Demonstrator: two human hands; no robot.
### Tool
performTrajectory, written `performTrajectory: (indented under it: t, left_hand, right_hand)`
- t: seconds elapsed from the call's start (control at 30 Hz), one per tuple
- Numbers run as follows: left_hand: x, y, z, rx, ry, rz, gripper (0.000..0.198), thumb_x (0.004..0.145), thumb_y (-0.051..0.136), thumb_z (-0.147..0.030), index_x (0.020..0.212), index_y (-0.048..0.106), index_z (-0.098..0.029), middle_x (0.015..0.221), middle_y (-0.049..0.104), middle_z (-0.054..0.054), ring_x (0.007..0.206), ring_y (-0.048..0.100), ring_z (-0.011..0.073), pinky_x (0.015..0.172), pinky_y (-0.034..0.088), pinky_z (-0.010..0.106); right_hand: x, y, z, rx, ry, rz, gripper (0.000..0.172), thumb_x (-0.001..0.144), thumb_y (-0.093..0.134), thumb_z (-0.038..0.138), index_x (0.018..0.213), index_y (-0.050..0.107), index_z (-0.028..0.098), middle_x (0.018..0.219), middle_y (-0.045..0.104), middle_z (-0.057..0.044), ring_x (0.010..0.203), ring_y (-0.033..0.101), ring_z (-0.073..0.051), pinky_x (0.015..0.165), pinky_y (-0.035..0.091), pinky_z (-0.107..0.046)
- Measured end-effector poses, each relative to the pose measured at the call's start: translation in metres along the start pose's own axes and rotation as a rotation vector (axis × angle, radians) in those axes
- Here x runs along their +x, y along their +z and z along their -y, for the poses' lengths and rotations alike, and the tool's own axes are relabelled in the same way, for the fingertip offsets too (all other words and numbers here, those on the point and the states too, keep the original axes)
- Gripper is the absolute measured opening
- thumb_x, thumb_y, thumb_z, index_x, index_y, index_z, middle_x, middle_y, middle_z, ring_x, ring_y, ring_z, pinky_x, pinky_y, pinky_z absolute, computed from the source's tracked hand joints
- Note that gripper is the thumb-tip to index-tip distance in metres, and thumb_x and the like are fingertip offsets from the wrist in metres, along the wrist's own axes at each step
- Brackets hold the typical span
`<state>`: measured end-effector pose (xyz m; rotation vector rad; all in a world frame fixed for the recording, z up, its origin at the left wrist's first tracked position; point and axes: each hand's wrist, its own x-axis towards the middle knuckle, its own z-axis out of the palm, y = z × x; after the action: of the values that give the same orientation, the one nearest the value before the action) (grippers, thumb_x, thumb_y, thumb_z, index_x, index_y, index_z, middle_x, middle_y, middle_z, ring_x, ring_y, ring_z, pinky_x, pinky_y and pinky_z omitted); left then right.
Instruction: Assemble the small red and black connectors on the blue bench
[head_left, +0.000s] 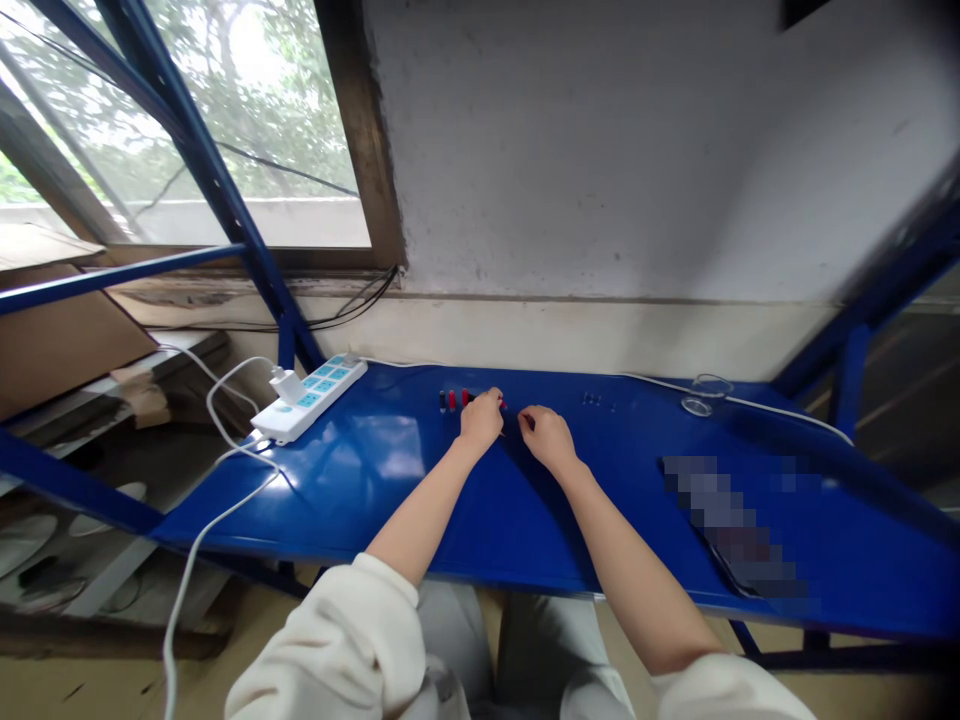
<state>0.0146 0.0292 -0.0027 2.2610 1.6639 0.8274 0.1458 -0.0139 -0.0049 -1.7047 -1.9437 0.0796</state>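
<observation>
My left hand [482,420] is over the far middle of the blue table, its fingers pinched. A small red piece [503,404] shows at its fingertips; its exact kind is too small to tell. To its right, apart from it, my right hand [549,437] has its fingers curled together, and what they hold, if anything, is hidden. Just left of my left hand stand a small black cylindrical piece [442,401], a red one [452,400] and another red one [465,397]. Several tiny metallic-looking parts [592,399] lie beyond my right hand.
A white power strip [311,398] with a plugged-in charger [286,385] lies at the table's left. Back right are a clear round container [697,406] and a white cable [787,406]. A blurred-out dark flat object [731,525] lies at right. Blue frame posts [247,230] rise at the sides.
</observation>
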Motion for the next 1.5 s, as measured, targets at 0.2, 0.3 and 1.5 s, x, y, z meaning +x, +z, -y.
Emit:
performTrajectory:
  t: [0.2, 0.3, 1.5]
  left_hand:
    - [-0.010, -0.007, 0.001, -0.486, -0.031, -0.010, 0.019, 0.081, 0.042, -0.017, 0.095, 0.056, -0.018, 0.088, 0.064, 0.006, 0.059, 0.059, 0.0105, 0.058, 0.048, 0.024]
    - [-0.017, -0.007, 0.002, -0.741, -0.024, 0.019, 0.019, 0.082, 0.043, -0.021, 0.097, 0.052, -0.016, 0.094, 0.062, 0.006, 0.042, 0.052, 0.0043, 0.047, 0.046, 0.020]
    - [-0.030, -0.016, 0.008, -1.019, -0.251, -0.327, 0.038, 0.076, 0.048, -0.051, 0.068, 0.050, -0.014, 0.054, 0.055, -0.002, 0.034, 0.043, 0.0041, 0.038, 0.031, 0.017]
  right_hand:
    - [0.001, 0.003, 0.003, 0.145, 0.186, -0.018, 0.033, 0.089, 0.026, 0.038, 0.086, 0.052, 0.018, 0.077, 0.061, -0.008, 0.067, 0.057, -0.017, 0.056, 0.034, -0.024]
    - [0.001, 0.004, 0.004, 0.322, 0.220, -0.006, 0.044, 0.088, 0.018, 0.047, 0.076, 0.050, 0.019, 0.069, 0.060, -0.005, 0.063, 0.055, -0.016, 0.056, 0.035, -0.024]
    - [0.002, 0.008, 0.000, 0.511, -0.108, -0.080, 0.023, 0.080, 0.042, 0.036, 0.085, 0.056, 0.019, 0.083, 0.059, -0.005, 0.059, 0.051, -0.012, 0.059, 0.041, -0.026]
